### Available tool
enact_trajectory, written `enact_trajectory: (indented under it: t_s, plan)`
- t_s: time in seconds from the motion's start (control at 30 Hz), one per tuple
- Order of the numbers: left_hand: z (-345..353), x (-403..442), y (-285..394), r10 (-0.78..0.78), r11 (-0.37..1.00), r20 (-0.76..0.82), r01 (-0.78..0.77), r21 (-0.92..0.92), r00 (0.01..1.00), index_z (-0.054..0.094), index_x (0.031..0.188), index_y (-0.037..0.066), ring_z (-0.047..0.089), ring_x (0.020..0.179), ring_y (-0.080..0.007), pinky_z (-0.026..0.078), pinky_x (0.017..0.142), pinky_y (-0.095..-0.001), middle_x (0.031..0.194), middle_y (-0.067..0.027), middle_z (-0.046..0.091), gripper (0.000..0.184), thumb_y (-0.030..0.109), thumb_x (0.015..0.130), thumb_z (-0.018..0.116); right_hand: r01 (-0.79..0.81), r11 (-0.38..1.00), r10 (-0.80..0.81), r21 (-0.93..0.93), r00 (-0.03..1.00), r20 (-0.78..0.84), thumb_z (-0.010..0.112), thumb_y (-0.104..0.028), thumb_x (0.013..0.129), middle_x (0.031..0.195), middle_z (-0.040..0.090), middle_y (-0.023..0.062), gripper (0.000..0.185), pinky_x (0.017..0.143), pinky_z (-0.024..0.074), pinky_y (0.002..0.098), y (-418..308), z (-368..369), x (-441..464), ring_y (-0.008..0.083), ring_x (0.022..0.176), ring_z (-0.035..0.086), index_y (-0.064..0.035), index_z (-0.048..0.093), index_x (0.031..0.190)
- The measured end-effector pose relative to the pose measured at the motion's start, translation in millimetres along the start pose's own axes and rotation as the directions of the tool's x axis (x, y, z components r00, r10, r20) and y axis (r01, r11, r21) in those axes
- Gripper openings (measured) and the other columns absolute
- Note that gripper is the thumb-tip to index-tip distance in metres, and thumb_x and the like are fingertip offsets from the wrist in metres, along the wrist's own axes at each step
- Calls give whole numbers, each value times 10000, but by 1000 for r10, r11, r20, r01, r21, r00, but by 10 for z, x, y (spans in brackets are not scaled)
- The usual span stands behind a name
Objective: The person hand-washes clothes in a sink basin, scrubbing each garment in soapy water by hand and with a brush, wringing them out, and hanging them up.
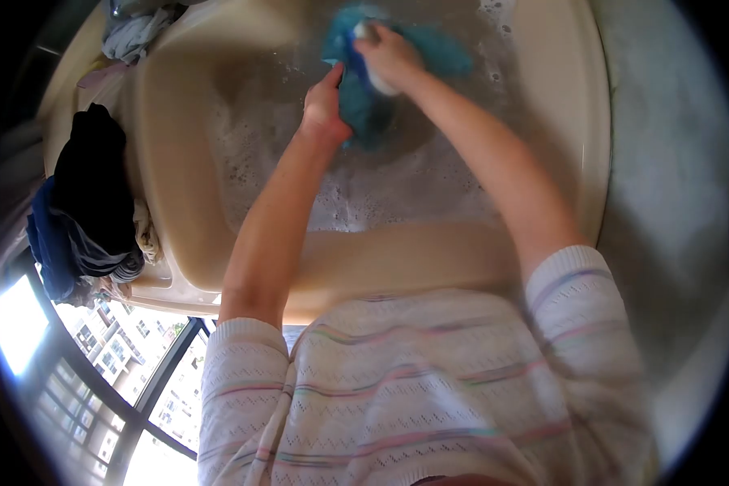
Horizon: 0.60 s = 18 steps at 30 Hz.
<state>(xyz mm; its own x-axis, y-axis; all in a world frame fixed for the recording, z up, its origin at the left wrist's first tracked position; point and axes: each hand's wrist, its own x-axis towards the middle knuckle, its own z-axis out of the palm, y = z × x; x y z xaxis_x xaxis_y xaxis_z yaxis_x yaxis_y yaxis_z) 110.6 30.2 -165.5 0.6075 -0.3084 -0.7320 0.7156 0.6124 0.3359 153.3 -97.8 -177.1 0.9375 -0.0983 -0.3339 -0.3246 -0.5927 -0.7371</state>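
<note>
A teal cloth [441, 53] lies spread in soapy, greyish water [364, 194] inside a beige tub. My left hand [326, 105] has its thumb and fingers closed on the cloth's left edge. Over the middle of the cloth, my right hand [390, 58] grips a brush [381, 83] with a white body and a blue part, which touches the cloth. Motion blurs the brush and the right fingers, and its underside is hidden.
Dark clothes [97, 178] are piled on the tub's left ledge, and grey clothes [134, 36] lie at the upper left. The tub's rim [595, 121] curves along the right beside a pale wall [664, 162]. A window [130, 348] is at the lower left.
</note>
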Motion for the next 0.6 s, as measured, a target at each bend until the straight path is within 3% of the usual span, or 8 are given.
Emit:
enact_trajectory:
  t_s: [0.07, 0.1, 0.13, 0.2, 0.3, 0.4, 0.47, 0.6]
  plan:
    - [-90, -3, 81, -41, 998, 50, 43, -40, 998, 453, 1182, 31, 488, 1089, -284, 369, 949, -428, 1183, -132, 511, 406, 323, 922, 340, 66, 998, -66, 18, 998, -15, 554, -445, 717, 1089, 571, 161, 630, 856, 417, 386, 149, -161, 85, 334, 987, 550, -152, 427, 1260]
    - [-140, -6, 103, -59, 995, 77, 65, -71, 995, 449, 1189, 30, 481, 1098, -286, 363, 955, -428, 1194, -135, 504, 413, 325, 922, 339, 160, 931, -179, 327, 983, 30, 594, -406, 728, 1060, 590, 135, 586, 795, 453, 353, 449, -116, 305, 273, 936, 581, -116, 470, 1222]
    - [-186, -21, 126, -63, 995, 65, 68, -74, 996, 443, 1194, 29, 481, 1098, -288, 359, 958, -430, 1196, -137, 501, 420, 330, 922, 337, -124, 731, -91, 671, 957, 275, 596, -340, 759, 1025, 597, 110, 526, 717, 476, 296, 402, -327, 227, 211, 876, 595, -86, 487, 1206]
    - [-243, -29, 188, -70, 995, 43, 73, -61, 997, 433, 1205, 26, 479, 1098, -290, 352, 965, -432, 1201, -141, 497, 434, 339, 922, 332, -424, 720, 106, 549, 850, 517, 579, -304, 784, 981, 605, 96, 504, 666, 476, 254, 253, -810, 72, 188, 821, 604, -69, 475, 1217]
    - [-235, 83, 101, -7, 1000, 106, 9, -21, 994, 420, 1215, 26, 470, 1107, -293, 349, 968, -432, 1206, -146, 489, 455, 359, 922, 320, -89, 887, -18, 452, 974, 227, 584, -344, 769, 960, 617, 110, 554, 681, 477, 273, 123, -655, -189, 211, 797, 612, -68, 456, 1232]
    - [10, -53, 55, -36, 999, 18, 36, -40, 999, 413, 1224, 40, 467, 1108, -293, 355, 964, -429, 1200, -142, 490, 450, 356, 925, 298, 238, 962, -248, 134, 967, 56, 543, -431, 746, 1024, 582, 213, 627, 787, 448, 358, -93, -388, -756, 314, 928, 579, -131, 401, 1278]
    - [-23, -35, -128, 110, 992, -106, -116, -52, 988, 445, 1190, 67, 507, 1049, -288, 384, 931, -432, 1137, -122, 530, 398, 313, 929, 273, 228, 973, -226, -24, 971, 77, 499, -419, 763, 1041, 571, 217, 605, 815, 436, 383, -298, -131, -877, 348, 952, 557, -139, 380, 1286]
    - [29, -50, -123, 73, 997, -101, -70, 27, 992, 451, 1167, 42, 532, 1003, -290, 413, 892, -439, 1114, -130, 535, 378, 291, 930, 294, 49, 998, -49, -41, 999, 5, 506, -407, 776, 1025, 584, 202, 566, 812, 436, 371, -226, -48, -325, 332, 969, 555, -133, 413, 1261]
